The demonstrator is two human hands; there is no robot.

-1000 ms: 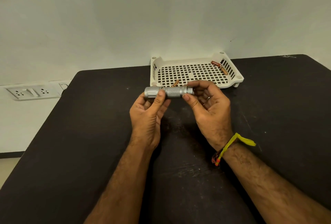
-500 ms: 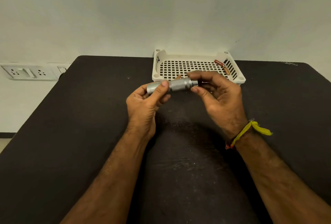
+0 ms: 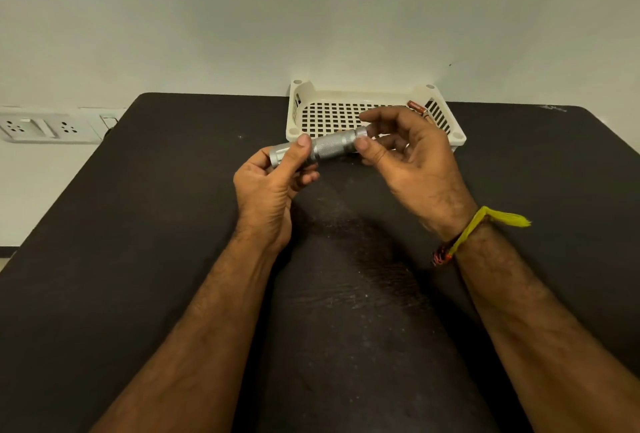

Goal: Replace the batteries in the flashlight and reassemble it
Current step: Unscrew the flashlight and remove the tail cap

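Two-handed grip on a silver flashlight (image 3: 329,148) held level above the black counter (image 3: 138,225).

The left hand (image 3: 273,187) wraps the wider head end, thumb laid over the top; the right hand (image 3: 412,162) pinches the narrow tail end between thumb and forefinger. Just beyond the grip, a white basket (image 3: 346,110) sits against the wall, with reddish batteries (image 3: 417,107) in the corner past the right hand. A yellow thread (image 3: 485,225) rings the right wrist.
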